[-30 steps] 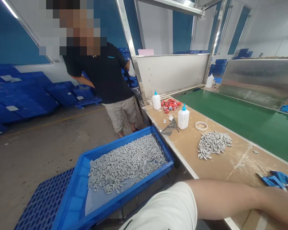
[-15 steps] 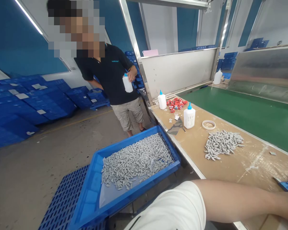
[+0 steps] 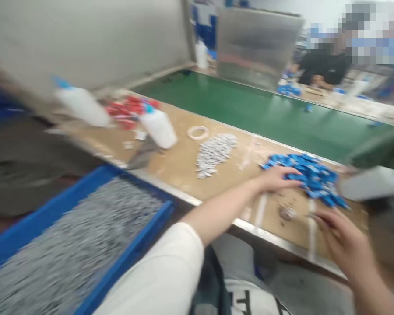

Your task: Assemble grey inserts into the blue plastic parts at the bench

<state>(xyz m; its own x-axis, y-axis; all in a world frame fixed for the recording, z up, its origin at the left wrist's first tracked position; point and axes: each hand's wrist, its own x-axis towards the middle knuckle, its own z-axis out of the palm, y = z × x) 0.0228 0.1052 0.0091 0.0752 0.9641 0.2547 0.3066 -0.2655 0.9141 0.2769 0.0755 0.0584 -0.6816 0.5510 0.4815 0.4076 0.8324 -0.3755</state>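
My left hand [image 3: 277, 178] reaches over the table, fingers apart, at the near left edge of a pile of small blue pieces [image 3: 315, 175]. Whether it touches one of them is blurred. My right hand [image 3: 344, 240] is closed in a pinch at the table's right side. A thin stick [image 3: 307, 215], smeared by motion, seems to run left from its fingertips. Its far end points toward a small round brownish-and-white thing [image 3: 287, 213] with dark specks around it. A heap of small grey pieces [image 3: 215, 153] lies left of my left hand.
A blue tray [image 3: 154, 227] of grey pieces stands at the lower left. On the table are white bottles [image 3: 159, 129], red pieces [image 3: 128, 109] and a tape roll [image 3: 198, 132]. Another bottle [image 3: 371, 183] leans at right. A person [image 3: 328, 65] sits beyond the green belt [image 3: 243, 111].
My view has swung to the right and blurred. Both hands and the blue pile have come into sight. The standing person at left has gone out of view.
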